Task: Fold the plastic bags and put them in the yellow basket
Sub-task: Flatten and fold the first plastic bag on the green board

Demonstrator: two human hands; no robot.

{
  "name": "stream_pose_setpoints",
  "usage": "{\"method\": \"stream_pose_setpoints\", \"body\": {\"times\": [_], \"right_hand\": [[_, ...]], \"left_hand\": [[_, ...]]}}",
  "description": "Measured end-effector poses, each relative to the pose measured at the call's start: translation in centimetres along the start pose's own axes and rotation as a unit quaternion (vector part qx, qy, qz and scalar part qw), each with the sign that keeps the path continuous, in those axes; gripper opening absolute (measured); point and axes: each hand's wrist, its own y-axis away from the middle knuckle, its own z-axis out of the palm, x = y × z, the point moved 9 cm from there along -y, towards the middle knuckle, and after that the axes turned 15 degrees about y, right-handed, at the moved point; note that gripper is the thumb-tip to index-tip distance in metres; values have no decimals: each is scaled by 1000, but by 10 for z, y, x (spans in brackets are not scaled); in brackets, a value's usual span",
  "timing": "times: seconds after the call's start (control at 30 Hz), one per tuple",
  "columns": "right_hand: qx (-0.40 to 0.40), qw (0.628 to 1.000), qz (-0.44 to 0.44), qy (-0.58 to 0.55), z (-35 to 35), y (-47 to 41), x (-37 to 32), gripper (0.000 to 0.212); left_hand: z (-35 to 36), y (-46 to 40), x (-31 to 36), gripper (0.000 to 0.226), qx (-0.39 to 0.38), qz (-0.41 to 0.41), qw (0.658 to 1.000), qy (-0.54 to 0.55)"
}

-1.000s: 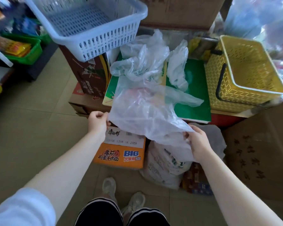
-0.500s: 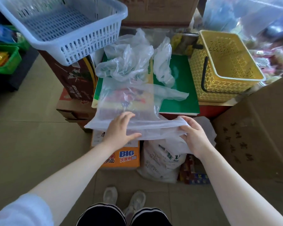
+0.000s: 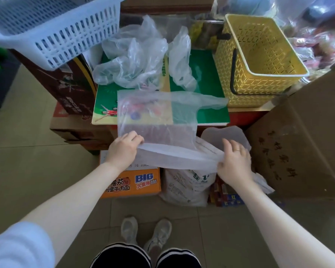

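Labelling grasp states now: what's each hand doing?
Left hand: closed, gripping the near edge of the plastic bag.
Right hand: closed, pinching the same bag's gathered edge.

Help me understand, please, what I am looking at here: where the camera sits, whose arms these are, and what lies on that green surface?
No machine here: a person wears a camera on the head, looking down at their own bare arms and shoes. The left hand and right hand each pinch the near edge of a clear plastic bag, which is spread out flat over the green box top. Behind it on that top lie two crumpled plastic bags, not yet folded. To the right stands the yellow basket; nothing shows inside it. A white basket sits on cartons at upper left.
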Motion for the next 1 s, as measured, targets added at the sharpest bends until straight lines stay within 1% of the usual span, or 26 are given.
{"method": "stream_pose_setpoints", "body": {"times": [0.07,0.13,0.17,0.23,0.27,0.3,0.33,0.37,0.4,0.43,0.47,0.5,0.53,0.57,0.6,0.67,0.7,0.73,0.77,0.8,0.83,0.87,0.9,0.93,0.97,1.0], "right_hand": [[56,990,-121,49,-11,7,-47,82],[122,967,-215,66,-17,18,-98,84],[149,957,-240,67,-20,21,-119,76],[205,943,-257,49,-27,20,-149,52],[217,940,-260,29,-30,17,-157,39],[217,941,-261,9,-31,13,-161,29],[211,943,-259,-6,-31,8,-163,28],[203,943,-262,-16,-29,5,-164,30],[195,943,-268,-27,-27,3,-165,31],[188,942,-277,-37,-24,1,-165,33],[176,941,-286,-45,-22,1,-165,38],[161,942,-292,-47,-18,1,-164,43],[144,944,-293,-46,-14,1,-163,47],[128,947,-293,-40,-10,1,-162,49],[108,948,-299,-31,-6,3,-162,49],[37,940,-338,-5,9,11,-170,45],[-23,931,-364,9,20,16,-175,40],[-91,919,-382,28,33,21,-178,33],[-120,913,-389,32,36,24,-183,31],[-118,917,-381,11,28,27,-189,35],[-77,926,-366,-51,9,25,-196,40],[-14,928,-353,-119,-16,23,-204,42],[55,919,-353,-167,-42,20,-212,40],[113,904,-364,-193,-66,19,-223,36],[139,889,-389,-197,-84,18,-238,32],[139,876,-423,-186,-98,19,-256,32]], "left_hand": [[2,1,-6,25,-11,-30,999,31],[6,1,3,24,-24,-12,998,57],[7,1,9,23,-30,4,997,69],[4,4,19,22,-27,26,994,100],[2,7,18,25,-19,22,993,115],[-1,11,13,37,-2,-1,992,127],[-6,16,3,50,30,-42,989,140],[-11,23,-14,59,75,-107,978,161],[-14,31,-33,64,117,-195,954,197],[-9,42,-56,68,138,-303,910,247],[5,54,-75,70,134,-408,849,309],[22,65,-86,71,114,-488,780,376],[36,71,-89,66,90,-530,722,436],[43,71,-90,57,75,-538,691,477],[42,67,-90,45,73,-525,686,499],[28,60,-85,18,92,-480,706,513],[18,57,-86,7,104,-457,727,501],[6,55,-86,2,113,-436,755,477],[-6,53,-87,6,115,-411,787,445],[-18,51,-87,7,105,-381,823,409],[-29,49,-84,11,86,-341,862,365],[-41,46,-77,18,61,-295,900,314],[-52,45,-68,27,39,-248,931,266],[-63,44,-58,35,21,-206,949,237],[-72,44,-50,40,2,-173,959,224],[-81,45,-41,41,-16,-144,966,216]]}}
